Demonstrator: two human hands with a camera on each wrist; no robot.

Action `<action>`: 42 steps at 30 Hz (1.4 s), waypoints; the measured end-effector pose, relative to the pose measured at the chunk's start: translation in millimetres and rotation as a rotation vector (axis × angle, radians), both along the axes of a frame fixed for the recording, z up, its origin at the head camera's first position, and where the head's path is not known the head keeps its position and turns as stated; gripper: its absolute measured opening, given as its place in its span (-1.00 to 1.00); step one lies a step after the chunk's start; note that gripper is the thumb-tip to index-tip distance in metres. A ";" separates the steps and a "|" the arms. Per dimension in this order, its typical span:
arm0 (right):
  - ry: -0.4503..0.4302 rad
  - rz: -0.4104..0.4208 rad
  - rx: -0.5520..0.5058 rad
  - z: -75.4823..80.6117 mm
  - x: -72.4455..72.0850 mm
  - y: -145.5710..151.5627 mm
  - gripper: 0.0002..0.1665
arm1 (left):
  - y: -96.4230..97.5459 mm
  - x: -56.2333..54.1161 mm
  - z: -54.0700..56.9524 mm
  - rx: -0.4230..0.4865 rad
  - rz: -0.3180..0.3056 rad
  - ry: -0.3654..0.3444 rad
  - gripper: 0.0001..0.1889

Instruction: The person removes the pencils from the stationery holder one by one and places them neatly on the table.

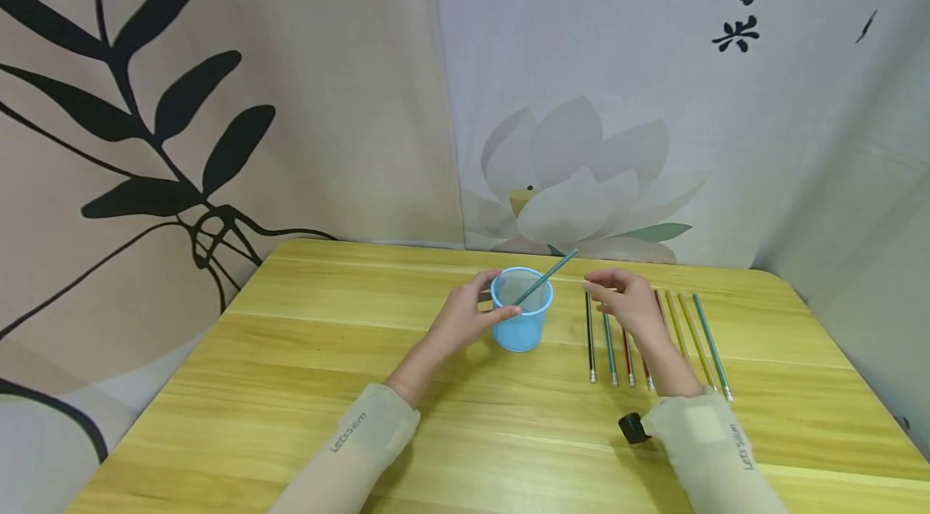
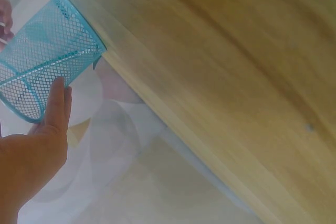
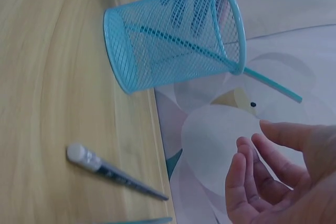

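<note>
My left hand [image 1: 465, 311] grips a light blue mesh pencil cup [image 1: 519, 334], its thumb at the near rim and the other fingers round the far left side. One teal pencil [image 1: 554, 271] leans inside the cup, its upper end sticking out past the rim to the right. In the right wrist view that pencil [image 3: 273, 84] shows through the mesh. Right of the cup, my right hand [image 1: 630, 304] hovers over a row of pencils with loosely bent fingers, holding nothing. A black pencil [image 1: 591, 344] and a blue pencil [image 1: 610, 348] lie nearest the cup.
Farther right in the row lie red pencils [image 1: 628, 361], yellow pencils [image 1: 697, 340] and another teal pencil [image 1: 712, 348], eraser ends toward me. Partly, my right hand and forearm cover them. A printed cloth backdrop [image 1: 363, 94] stands behind the wooden table [image 1: 291, 385].
</note>
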State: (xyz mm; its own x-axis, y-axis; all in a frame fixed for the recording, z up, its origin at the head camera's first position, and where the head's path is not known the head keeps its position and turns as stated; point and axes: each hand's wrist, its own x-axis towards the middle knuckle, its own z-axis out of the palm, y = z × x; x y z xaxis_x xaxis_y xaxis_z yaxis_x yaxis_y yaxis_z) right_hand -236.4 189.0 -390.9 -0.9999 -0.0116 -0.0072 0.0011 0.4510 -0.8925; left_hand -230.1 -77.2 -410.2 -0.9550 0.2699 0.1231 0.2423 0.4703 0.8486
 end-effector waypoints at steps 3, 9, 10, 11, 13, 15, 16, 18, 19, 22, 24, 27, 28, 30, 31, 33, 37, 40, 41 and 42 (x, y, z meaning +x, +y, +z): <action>0.007 0.019 -0.022 1.0 0.0 -5.0 -0.52 | 0.0 -0.2 0.0 -0.002 0.001 0.003 -0.26; 0.032 0.054 -0.053 1.4 -1.2 -13.9 -0.51 | -0.1 0.1 0.7 -0.004 0.004 0.008 -0.26; 0.036 0.060 -0.060 1.0 -1.8 -15.4 -0.50 | -0.1 0.1 0.7 -0.005 0.003 0.007 -0.26; 0.039 0.066 -0.067 0.7 -2.1 -17.0 -0.50 | 0.0 0.1 0.7 -0.006 0.003 0.007 -0.26; 0.043 0.073 -0.069 0.2 -3.1 -20.4 -0.51 | 0.1 0.0 0.6 -0.005 0.003 0.006 -0.26; 0.047 0.075 -0.065 0.2 -4.1 -24.4 -0.52 | 0.1 -0.2 0.4 -0.001 0.001 0.003 -0.26; 0.047 0.075 -0.062 0.3 -4.5 -26.4 -0.53 | 0.1 -0.4 0.3 0.000 0.000 0.002 -0.25; 0.050 0.070 -0.062 0.4 -5.6 -30.1 -0.54 | 0.1 -0.3 0.0 0.003 0.000 0.001 -0.26; 0.051 0.068 -0.060 0.6 -6.1 -31.9 -0.55 | 0.0 -0.2 -0.1 0.005 0.000 0.001 -0.26; 0.054 0.057 -0.073 0.6 -7.6 -37.0 -0.58 | -0.1 -0.1 -0.2 0.004 0.000 0.003 -0.26; 0.051 0.047 -0.071 0.6 -8.5 -39.9 -0.60 | -0.2 -0.1 -0.3 0.002 -0.002 0.004 -0.25; 0.042 0.030 -0.071 0.6 -9.2 -43.3 -0.62 | -0.1 -0.2 -0.4 0.004 -0.007 0.007 -0.25; 0.038 0.026 -0.074 0.7 -9.2 -44.2 -0.63 | -0.2 -0.1 -0.5 0.005 -0.008 0.007 -0.25; 0.033 0.021 -0.077 0.6 -9.1 -45.9 -0.65 | -0.3 0.2 -0.6 0.007 -0.009 0.006 -0.25; 0.034 0.019 -0.077 0.4 -9.1 -46.5 -0.66 | -0.4 0.3 -0.6 0.008 -0.010 0.006 -0.25; 0.034 0.015 -0.074 0.2 -8.8 -47.5 -0.67 | -0.4 0.7 -0.7 0.007 -0.010 0.003 -0.25; 0.036 0.004 -0.071 0.3 -8.8 -49.2 -0.69 | -0.5 1.6 0.1 0.006 -0.009 0.000 -0.26; 0.043 -0.008 -0.064 1.3 -10.2 -49.7 -0.68 | -0.3 1.8 1.7 0.006 -0.007 -0.001 -0.25; 0.048 -0.013 -0.065 1.9 -10.8 -49.7 -0.67 | -0.3 1.4 1.9 0.006 -0.006 -0.001 -0.25; 0.055 -0.019 -0.068 2.8 -11.3 -49.8 -0.67 | -0.3 1.2 2.3 0.003 -0.006 0.000 -0.25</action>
